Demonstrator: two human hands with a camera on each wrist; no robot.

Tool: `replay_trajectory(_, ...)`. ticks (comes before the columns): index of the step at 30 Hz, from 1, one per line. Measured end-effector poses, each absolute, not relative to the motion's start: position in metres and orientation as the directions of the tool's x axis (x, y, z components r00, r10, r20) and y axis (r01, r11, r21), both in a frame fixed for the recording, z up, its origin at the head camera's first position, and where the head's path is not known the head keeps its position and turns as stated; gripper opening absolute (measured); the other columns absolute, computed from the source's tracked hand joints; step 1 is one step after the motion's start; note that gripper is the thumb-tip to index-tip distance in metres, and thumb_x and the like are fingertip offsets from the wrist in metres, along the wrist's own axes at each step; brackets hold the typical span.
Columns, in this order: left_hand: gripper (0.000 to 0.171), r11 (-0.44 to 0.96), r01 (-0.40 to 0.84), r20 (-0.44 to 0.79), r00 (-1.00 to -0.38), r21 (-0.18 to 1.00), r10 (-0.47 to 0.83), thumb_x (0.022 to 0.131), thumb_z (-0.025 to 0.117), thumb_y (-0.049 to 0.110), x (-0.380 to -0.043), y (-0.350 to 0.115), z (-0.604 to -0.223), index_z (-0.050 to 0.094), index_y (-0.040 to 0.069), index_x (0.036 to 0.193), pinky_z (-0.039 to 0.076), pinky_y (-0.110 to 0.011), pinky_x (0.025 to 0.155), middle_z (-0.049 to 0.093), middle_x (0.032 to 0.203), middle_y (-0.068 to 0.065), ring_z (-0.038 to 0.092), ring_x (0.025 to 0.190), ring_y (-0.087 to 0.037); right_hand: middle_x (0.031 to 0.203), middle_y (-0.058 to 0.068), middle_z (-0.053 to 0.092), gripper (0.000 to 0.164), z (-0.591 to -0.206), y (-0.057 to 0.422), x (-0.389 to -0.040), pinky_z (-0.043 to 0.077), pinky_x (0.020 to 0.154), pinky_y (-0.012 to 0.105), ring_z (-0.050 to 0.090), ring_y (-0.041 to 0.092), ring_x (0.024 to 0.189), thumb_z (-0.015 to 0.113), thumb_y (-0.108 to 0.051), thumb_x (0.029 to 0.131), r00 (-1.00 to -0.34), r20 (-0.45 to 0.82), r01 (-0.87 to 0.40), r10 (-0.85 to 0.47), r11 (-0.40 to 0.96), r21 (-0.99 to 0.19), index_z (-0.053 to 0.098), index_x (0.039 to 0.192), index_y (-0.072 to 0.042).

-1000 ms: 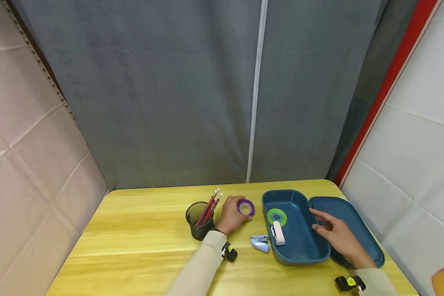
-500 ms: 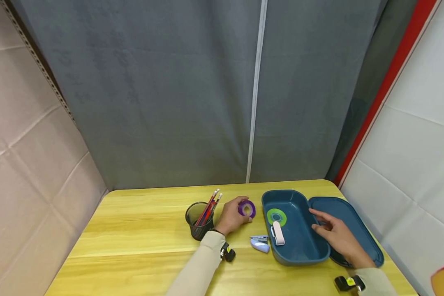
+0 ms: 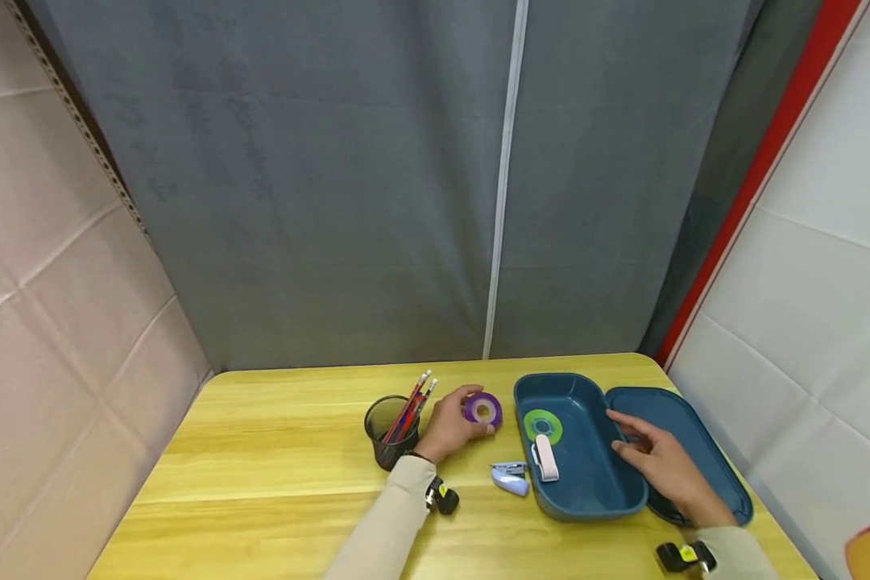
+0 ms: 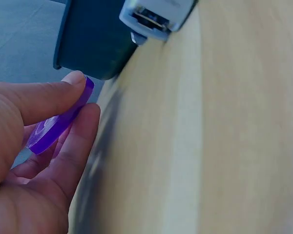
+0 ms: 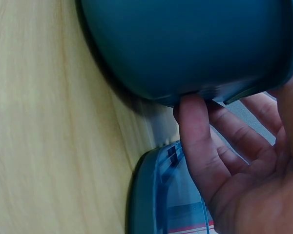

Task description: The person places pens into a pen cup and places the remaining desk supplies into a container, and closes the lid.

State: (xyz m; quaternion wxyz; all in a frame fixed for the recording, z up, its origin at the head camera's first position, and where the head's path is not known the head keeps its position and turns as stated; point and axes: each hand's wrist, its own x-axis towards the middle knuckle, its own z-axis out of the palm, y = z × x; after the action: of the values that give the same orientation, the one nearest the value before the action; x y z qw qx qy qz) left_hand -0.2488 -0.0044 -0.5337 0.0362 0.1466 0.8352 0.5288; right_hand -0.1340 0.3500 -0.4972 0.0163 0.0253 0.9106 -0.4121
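Note:
A roll of purple tape (image 3: 495, 412) is pinched between the thumb and fingers of my left hand (image 3: 449, 425), raised between the pencil cup and the box. In the left wrist view the purple roll (image 4: 63, 122) is seen edge-on. My right hand (image 3: 658, 461) grips the right wall of a dark blue box (image 3: 590, 475), thumb over the rim and fingers on the outside, as the right wrist view shows. Inside the box, along its left side, lie a green tape roll (image 3: 554, 428) and a small white stapler-like object (image 3: 547, 459). A light blue stapler (image 3: 510, 482) lies just left of the box.
The blue lid (image 3: 696, 439) lies right of the box, partly behind my right forearm. A black mesh cup (image 3: 387, 451) with several pencils (image 3: 410, 411) stands left of my left hand. A grey curtain (image 3: 333, 201) hangs behind the wooden table (image 3: 261, 475).
My left hand has shifted very slightly, and the purple tape roll has turned and moved a little to the right. The right hand and the box stay as they were.

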Motion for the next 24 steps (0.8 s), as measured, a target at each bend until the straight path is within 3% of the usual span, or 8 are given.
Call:
replay_trajectory(14, 0.077, 0.302, 0.158, 0.056, -0.945, 0.94, 0.321, 0.081, 0.092, 0.011, -0.243, -0.002, -0.512, 0.059, 0.02, 0.15, 0.061, -0.033, 0.088, 0.067, 0.133, -0.01, 0.065, 0.105, -0.019, 0.145, 0.028, 0.06, 0.058, -0.496, 0.35, -0.134, 0.056, 0.078, 0.025, 0.064, 0.026, 0.11, 0.069, -0.026, 0.104, -0.999, -0.042, 0.05, 0.027, 0.658, -0.751, 0.051, 0.157, -0.012)
replay_trajectory(24, 0.078, 0.255, 0.143, 0.04, -0.927, 0.956, 0.373, 0.083, 0.089, 0.004, -0.231, 0.002, -0.497, 0.055, 0.021, 0.152, 0.06, -0.04, 0.098, 0.064, 0.138, -0.011, 0.067, 0.117, -0.024, 0.146, 0.029, 0.059, 0.058, -0.498, 0.35, -0.134, 0.057, 0.078, 0.026, 0.065, 0.03, 0.114, 0.069, -0.025, 0.103, -0.999, -0.041, 0.051, 0.031, 0.66, -0.75, 0.051, 0.157, -0.013)
